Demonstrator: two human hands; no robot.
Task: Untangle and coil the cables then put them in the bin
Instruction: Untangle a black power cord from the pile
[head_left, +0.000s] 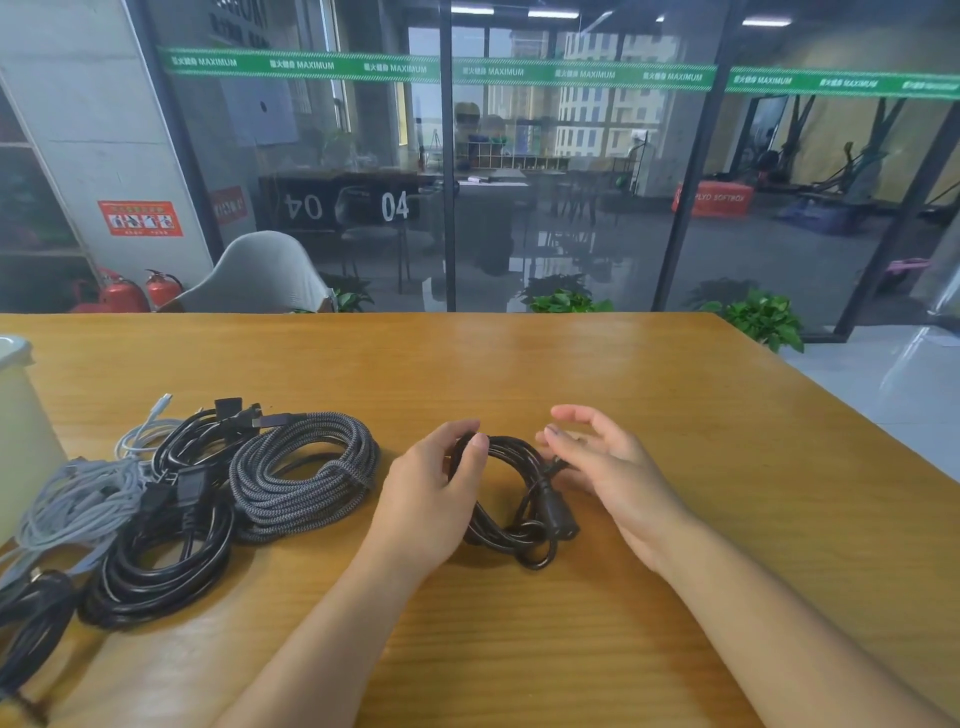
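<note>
Head view: a varnished wooden table (649, 395) is shown, its far edge running below a glass partition and its right edge slanting toward the near right corner. Bare wood is seen beyond and to the right of the hands. A coiled black power cable (511, 501) lies on the table at centre, between both hands. The left hand (434, 499) is curled round the coil's left side, the thumb pressed over its top. The right hand (605, 467) is held just beside the coil's right side with fingers spread and relaxed. A grey braided coil (306, 475), black cable bundles (161, 551) and pale grey cables (78, 499) lie to the left, near a white bin (21, 431) at the left edge.
</note>
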